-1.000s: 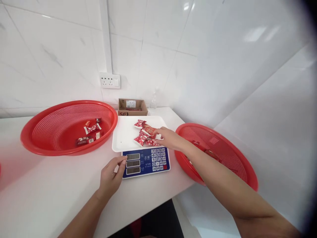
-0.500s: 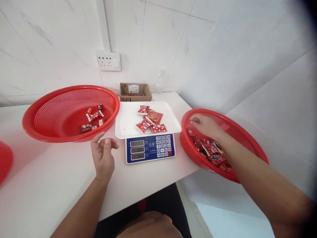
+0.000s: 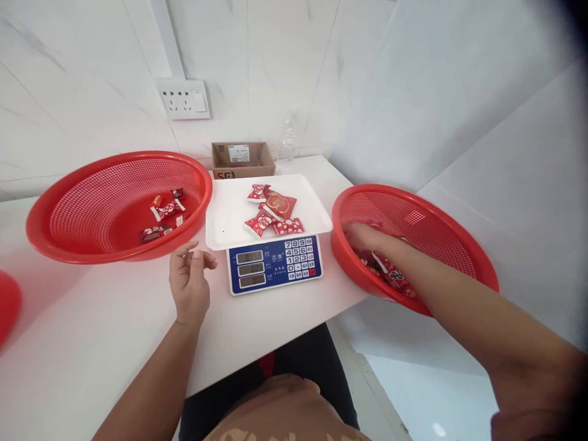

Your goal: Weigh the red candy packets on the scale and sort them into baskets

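My right hand (image 3: 362, 237) is down inside the right red basket (image 3: 459, 257), among red candy packets (image 3: 390, 269); its fingertips are hidden. My left hand (image 3: 190, 282) hovers over the table, left of the scale's display, with its fingers loosely curled, apart, and holding nothing. Between the hands stands a scale (image 3: 275, 264) with a blue keypad panel. On its white tray (image 3: 220, 214) lie several red packets (image 3: 280, 204). The left red basket (image 3: 114, 168) holds several small wrapped pieces (image 3: 168, 209).
Behind the tray sit an open cardboard box (image 3: 243, 162) and a clear plastic bottle (image 3: 288, 138) by the wall. A socket plate (image 3: 184, 99) is on the wall. Part of another red container (image 3: 8, 306) shows at the left edge of the white table (image 3: 114, 318).
My right hand has gone from above the right basket's packets down in among them. The view has shifted slightly. My left hand keeps nearly the same pose.
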Demonstrator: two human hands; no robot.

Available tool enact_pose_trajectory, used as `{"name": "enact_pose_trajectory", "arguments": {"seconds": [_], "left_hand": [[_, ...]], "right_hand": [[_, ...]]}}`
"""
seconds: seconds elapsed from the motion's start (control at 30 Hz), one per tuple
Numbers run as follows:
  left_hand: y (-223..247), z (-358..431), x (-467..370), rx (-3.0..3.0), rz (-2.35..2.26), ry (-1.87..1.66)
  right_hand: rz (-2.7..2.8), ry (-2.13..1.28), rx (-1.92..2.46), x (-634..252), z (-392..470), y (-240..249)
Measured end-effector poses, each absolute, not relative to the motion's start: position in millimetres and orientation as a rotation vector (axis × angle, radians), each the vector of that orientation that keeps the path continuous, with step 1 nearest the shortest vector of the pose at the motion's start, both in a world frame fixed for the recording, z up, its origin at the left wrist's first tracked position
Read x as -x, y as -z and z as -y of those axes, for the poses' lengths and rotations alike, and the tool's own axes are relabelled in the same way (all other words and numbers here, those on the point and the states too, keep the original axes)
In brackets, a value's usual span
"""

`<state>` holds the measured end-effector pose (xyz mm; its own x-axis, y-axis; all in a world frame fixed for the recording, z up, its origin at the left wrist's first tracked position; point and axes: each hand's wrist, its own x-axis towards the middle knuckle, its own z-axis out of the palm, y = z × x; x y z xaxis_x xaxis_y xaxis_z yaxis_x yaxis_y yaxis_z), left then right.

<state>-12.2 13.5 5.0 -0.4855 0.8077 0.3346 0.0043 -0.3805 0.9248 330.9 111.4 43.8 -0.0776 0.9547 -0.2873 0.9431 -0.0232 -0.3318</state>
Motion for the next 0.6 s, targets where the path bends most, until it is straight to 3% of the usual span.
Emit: {"name": "enact_pose_trajectory", "arguments": {"seconds": [0.13, 0.27, 0.37, 0.6], "left_hand": [[-5, -14, 13, -1.135, -1.301, -1.905], [-6, -13, 13, -1.129, -1.318, -1.889], [-7, -11, 11, -1.128, -1.325, -1.870], [-4, -10, 11, -1.143, -1.333, -1.840]], "right_hand": [[2.292, -0.664, 2.204, -338, -120, -52], [2.181, -0.301, 2.327, -350, -128, -71], [1.955, -0.130, 2.174, -346, -121, -94], [1.908, -0.631, 1.519, -269, -101, -117]]}}
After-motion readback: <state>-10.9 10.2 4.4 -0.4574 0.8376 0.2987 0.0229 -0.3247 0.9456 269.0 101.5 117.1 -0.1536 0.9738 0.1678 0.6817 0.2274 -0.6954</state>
